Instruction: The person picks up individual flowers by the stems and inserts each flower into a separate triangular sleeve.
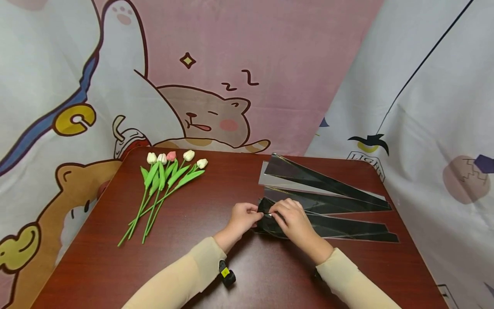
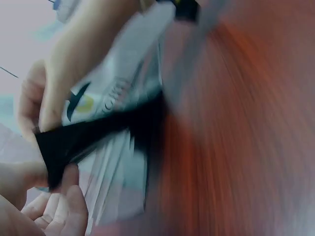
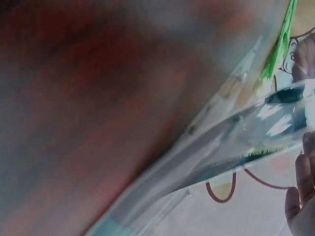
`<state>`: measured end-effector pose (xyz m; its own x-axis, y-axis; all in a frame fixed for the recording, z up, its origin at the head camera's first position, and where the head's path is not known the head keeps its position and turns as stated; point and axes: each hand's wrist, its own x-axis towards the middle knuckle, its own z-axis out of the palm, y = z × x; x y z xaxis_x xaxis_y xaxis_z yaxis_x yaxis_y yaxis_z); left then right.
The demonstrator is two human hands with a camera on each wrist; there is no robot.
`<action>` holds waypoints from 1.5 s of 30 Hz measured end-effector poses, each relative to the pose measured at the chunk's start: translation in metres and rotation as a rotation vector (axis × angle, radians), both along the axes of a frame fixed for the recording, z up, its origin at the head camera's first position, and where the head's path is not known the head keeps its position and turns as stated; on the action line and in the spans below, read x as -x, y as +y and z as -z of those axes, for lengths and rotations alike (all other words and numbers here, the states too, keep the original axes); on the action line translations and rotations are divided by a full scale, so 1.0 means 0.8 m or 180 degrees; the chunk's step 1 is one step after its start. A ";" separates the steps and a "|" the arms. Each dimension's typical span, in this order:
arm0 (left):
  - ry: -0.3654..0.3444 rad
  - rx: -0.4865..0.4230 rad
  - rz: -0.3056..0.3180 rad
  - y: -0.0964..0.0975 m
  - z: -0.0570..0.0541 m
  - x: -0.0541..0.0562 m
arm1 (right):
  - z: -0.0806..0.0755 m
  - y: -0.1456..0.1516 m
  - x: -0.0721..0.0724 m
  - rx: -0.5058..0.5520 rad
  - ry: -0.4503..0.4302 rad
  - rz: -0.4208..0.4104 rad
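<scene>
Between both hands is a black flower-wrapping sleeve [image 1: 266, 227] with a glossy, see-through look, its wide end bunched up. My left hand [image 1: 244, 219] pinches the left edge of that end between thumb and fingers. From the other side, my right hand [image 1: 295, 221] grips it close by, fingertips almost meeting the left ones. In the left wrist view the dark sleeve [image 2: 93, 135] spans between the two hands, with the left hand [image 2: 54, 211] low at the left. The right wrist view catches its shiny film [image 3: 221, 152] beside the right hand's fingers [image 3: 304, 169].
More tapered black sleeves [image 1: 328, 204] lie fanned out on the table's right side, over a pale sheet [image 1: 266, 176]. Several artificial tulips [image 1: 158, 193], white and pink with green stems, lie at the left on the brown table [image 1: 216, 184]. A cartoon-print cloth [image 1: 293, 64] hangs behind.
</scene>
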<state>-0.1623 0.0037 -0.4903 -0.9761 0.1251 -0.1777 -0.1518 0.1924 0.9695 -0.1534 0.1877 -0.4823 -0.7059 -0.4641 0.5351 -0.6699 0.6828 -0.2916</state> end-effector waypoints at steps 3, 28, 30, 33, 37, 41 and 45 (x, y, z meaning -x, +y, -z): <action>0.0228 0.0329 0.0104 -0.010 0.007 0.003 | -0.005 0.004 0.001 0.0034 -0.0005 0.0000; 0.0714 0.1344 0.0124 -0.114 -0.028 0.014 | -0.019 0.023 0.010 0.0053 -0.0004 0.0082; 0.0981 0.2014 -0.0040 -0.150 -0.029 0.020 | -0.019 0.029 0.010 0.0053 -0.0007 0.0112; 0.1083 0.2682 -0.0299 -0.209 -0.031 0.025 | -0.018 0.036 0.011 0.0053 -0.0006 0.0144; 0.0927 0.3121 -0.0624 -0.281 -0.033 0.028 | -0.015 0.043 0.012 0.0074 -0.0026 0.0152; 0.0559 0.3289 -0.0708 -0.335 -0.033 0.026 | -0.012 0.046 0.012 0.0074 -0.0008 0.0126; 0.0161 0.3271 -0.0533 -0.368 -0.031 0.022 | -0.009 0.046 0.012 0.0069 0.0004 0.0126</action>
